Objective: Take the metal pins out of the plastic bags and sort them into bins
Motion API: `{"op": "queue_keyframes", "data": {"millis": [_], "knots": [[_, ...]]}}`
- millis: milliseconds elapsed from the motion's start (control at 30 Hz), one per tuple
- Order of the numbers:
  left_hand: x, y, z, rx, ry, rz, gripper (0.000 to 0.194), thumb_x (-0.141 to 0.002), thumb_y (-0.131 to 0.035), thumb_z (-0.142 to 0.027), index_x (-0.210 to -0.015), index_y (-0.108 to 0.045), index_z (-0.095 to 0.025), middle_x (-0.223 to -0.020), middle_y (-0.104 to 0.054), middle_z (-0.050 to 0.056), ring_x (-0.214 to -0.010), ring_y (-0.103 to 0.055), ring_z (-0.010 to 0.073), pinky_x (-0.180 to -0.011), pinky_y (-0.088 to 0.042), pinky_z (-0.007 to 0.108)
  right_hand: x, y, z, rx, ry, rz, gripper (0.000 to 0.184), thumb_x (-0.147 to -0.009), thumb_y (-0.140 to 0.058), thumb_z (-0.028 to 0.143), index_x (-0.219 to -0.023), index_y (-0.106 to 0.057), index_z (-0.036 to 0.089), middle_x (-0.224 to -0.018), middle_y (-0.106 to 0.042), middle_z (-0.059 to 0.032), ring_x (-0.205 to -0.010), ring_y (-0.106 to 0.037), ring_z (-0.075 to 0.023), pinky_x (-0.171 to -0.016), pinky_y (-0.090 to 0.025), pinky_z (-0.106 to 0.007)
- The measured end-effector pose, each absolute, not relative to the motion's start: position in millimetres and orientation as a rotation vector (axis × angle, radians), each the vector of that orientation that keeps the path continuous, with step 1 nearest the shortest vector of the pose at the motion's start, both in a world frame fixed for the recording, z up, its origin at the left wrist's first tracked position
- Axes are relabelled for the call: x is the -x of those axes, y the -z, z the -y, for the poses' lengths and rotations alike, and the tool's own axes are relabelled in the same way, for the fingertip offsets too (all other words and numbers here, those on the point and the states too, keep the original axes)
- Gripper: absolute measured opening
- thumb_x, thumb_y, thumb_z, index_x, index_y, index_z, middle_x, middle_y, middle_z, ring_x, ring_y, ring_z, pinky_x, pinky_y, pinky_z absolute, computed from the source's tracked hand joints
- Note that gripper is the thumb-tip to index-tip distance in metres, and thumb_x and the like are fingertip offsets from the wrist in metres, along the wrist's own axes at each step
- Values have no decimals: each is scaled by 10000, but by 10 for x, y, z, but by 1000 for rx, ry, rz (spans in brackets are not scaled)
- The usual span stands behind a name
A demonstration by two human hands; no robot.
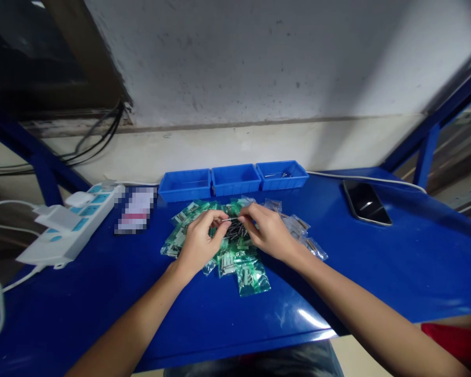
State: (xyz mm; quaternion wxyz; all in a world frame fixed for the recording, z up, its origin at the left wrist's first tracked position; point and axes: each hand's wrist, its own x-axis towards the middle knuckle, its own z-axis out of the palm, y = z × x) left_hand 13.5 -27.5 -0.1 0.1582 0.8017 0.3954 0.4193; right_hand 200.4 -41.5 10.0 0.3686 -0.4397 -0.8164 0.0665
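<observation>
Above the blue bench point(349, 280), left hand point(202, 240) and right hand point(270, 231) both pinch a thin rod point(233, 219); green packets point(253, 277) lie filled, while dark pins point(235, 230) beneath (partly hidden) lie loose.

A glossy, solid blue metal table point(357, 272) and three rectangular plastic bins point(235, 179) in brighter blue; small clear plastic packets point(253, 277) tinted green; a white plastic power strip point(76, 225) with light-blue socket panels; a black-screened phone point(366, 201).
</observation>
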Motion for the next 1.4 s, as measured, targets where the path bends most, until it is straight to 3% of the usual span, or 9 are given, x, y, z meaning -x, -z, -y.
{"op": "queue_keyframes", "data": {"millis": [333,533,700,900,1400], "knots": [[-120,8,247,-2349,-1232,-1131,50,-885,-507,-215,-869,-550,-197,-787,-607,9,-680,-564,130,-630,-460,260,-1994,-80,434,1114,-190,2087,138,-903,-447,261,-1000,-492,173,-807,-577,-48,-675,-534,-142,-600,-424,-281],[-125,-7,265,-2389,-1206,-1108,86,-890,-499,-207,-845,-571,-197,-778,-618,6,-724,-586,139,-669,-469,275,-2008,-80,419,1107,-183,2110,133,-931,-386,225,-903,-509,185,-822,-568,-47,-702,-521,-142,-621,-424,-286],[-117,-18,278,-2302,-1216,-1120,162,-864,-548,-220,-1024,-561,-196,-811,-626,12,-714,-591,125,-662,-485,254,-2007,-89,434,1097,-169,2108,172,-937,-395,259,-926,-543,173,-827,-563,-55,-709,-523,-144,-624,-430,-288],[-120,-20,270,-2349,-1206,-1094,59,-888,-503,-209,-887,-558,-188,-786,-612,8,-681,-574,108,-616,-461,227,-2010,-98,435,1125,-185,2108,183,-931,-409,273,-931,-561,170,-819,-569,-54,-692,-524,-141,-615,-433,-285],[-129,1,277,-2338,-1130,-1108,77,-882,-513,-233,-938,-551,-195,-752,-593,2,-674,-571,123,-616,-471,243,-2007,-45,408,1133,-210,2101,150,-931,-395,272,-863,-487,176,-755,-561,-48,-647,-503,-141,-591,-405,-290]]}}
